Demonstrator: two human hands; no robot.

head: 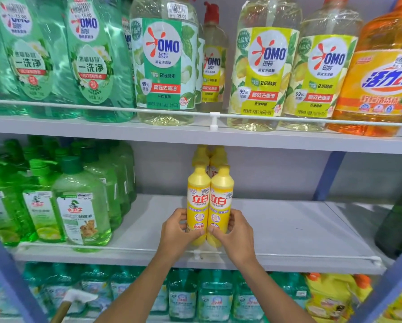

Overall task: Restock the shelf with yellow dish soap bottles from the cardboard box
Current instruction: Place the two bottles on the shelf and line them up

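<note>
Low at frame centre, gripping left yellow bottle (pixel 198 201) in curled left hand (pixel 176 229). Touching beside it, clasping right yellow bottle (pixel 221 201) in curled right hand (pixel 236 231).

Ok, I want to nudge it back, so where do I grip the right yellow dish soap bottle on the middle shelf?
Grip the right yellow dish soap bottle round its straight lower body, coming from the front and right. It stands upright with its left side against the left yellow dish soap bottle, leaving its right side free; the right hand curls there.
</note>
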